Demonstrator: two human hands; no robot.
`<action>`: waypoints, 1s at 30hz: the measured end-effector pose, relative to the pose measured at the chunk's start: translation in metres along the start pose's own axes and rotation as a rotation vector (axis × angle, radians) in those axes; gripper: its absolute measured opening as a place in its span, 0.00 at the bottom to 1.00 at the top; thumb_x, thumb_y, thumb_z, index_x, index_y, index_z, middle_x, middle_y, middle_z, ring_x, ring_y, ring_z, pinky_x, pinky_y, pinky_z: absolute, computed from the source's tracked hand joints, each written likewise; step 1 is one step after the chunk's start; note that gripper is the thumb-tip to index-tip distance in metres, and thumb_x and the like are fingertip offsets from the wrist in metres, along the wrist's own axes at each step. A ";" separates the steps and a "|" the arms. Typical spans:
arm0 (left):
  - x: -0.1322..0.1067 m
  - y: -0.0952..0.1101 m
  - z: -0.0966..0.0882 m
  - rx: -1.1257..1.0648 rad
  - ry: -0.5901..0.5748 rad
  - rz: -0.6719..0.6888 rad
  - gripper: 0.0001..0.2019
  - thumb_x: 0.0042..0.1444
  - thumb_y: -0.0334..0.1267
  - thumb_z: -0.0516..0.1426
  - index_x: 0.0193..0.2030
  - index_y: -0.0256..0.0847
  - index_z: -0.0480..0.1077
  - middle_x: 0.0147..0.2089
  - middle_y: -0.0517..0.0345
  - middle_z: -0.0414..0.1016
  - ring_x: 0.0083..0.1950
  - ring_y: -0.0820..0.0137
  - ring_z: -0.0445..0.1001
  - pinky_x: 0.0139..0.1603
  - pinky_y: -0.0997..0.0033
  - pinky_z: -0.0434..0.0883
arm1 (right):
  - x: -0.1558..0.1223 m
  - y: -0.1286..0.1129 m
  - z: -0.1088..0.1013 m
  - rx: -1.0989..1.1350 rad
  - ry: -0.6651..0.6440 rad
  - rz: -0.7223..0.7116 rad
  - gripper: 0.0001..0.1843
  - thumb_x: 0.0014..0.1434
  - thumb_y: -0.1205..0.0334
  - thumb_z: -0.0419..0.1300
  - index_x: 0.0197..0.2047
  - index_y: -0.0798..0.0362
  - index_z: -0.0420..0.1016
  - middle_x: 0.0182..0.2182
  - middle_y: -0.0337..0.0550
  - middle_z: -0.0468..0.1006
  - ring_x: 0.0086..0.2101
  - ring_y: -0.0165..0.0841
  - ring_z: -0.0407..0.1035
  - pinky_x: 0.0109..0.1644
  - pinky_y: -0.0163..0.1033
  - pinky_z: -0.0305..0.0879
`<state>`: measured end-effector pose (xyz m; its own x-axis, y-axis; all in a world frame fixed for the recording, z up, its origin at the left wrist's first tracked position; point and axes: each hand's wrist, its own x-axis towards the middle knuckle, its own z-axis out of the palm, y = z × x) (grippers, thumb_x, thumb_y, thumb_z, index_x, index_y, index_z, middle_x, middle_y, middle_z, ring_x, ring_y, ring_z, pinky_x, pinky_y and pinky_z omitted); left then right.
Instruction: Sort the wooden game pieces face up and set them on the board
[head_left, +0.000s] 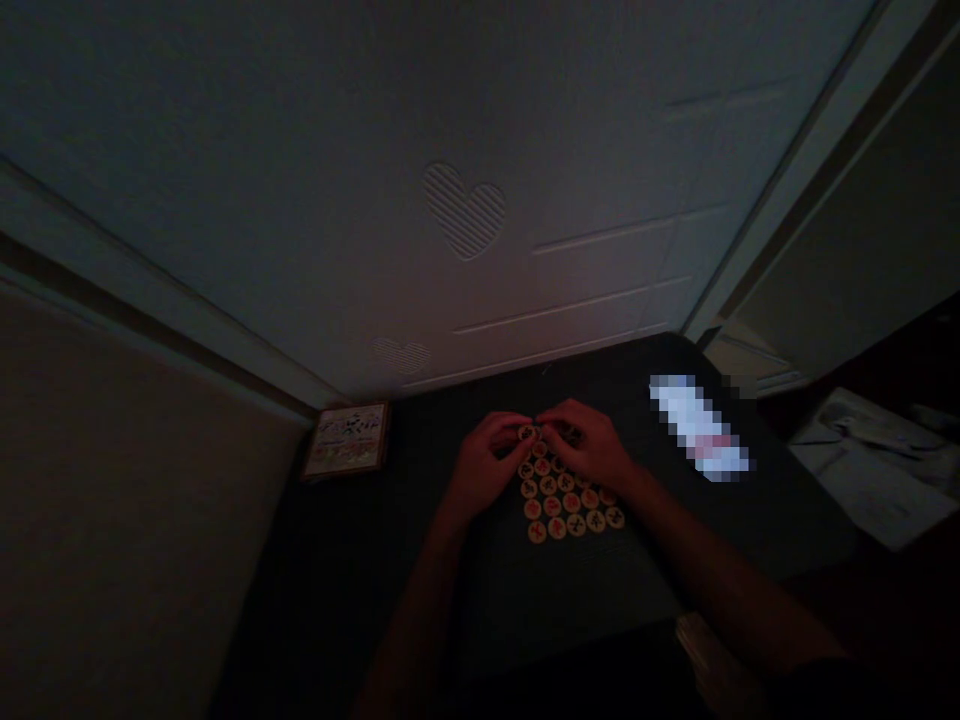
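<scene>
Several round pale game discs (566, 505) with red and dark marks lie in rows on a dark table (525, 600). My left hand (486, 465) curls at the far end of the rows, fingertips pinched on one disc (527, 433). My right hand (589, 445) meets it from the right, its fingers bent and closed over the top discs. What the right fingers hold is too dim to make out.
A small framed box (346, 440) lies at the table's far left corner. A blurred white object (701, 428) rests at the right. A pale wall with a raised heart (463, 210) stands behind. Papers (870, 460) lie low at the far right.
</scene>
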<state>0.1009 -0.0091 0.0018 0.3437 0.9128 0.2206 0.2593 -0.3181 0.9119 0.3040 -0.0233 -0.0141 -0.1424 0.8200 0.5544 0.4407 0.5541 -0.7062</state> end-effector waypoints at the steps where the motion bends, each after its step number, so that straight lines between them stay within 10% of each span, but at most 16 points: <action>1: 0.000 0.000 0.002 -0.009 0.009 -0.018 0.13 0.59 0.40 0.64 0.51 0.44 0.75 0.50 0.54 0.79 0.46 0.66 0.83 0.50 0.63 0.82 | 0.000 -0.001 0.001 0.007 -0.015 -0.005 0.10 0.64 0.63 0.61 0.48 0.48 0.79 0.38 0.42 0.81 0.37 0.34 0.75 0.43 0.39 0.71; 30: -0.007 -0.010 0.007 -0.145 0.124 -0.130 0.13 0.59 0.45 0.64 0.46 0.41 0.76 0.46 0.52 0.83 0.48 0.62 0.83 0.53 0.58 0.80 | -0.002 -0.008 0.003 0.199 -0.076 0.265 0.17 0.61 0.53 0.66 0.53 0.46 0.78 0.36 0.38 0.83 0.36 0.33 0.78 0.41 0.39 0.75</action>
<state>0.1019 -0.0138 -0.0116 0.2003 0.9710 0.1303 0.1585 -0.1634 0.9737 0.2978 -0.0288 -0.0108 -0.1151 0.9435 0.3106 0.2903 0.3310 -0.8979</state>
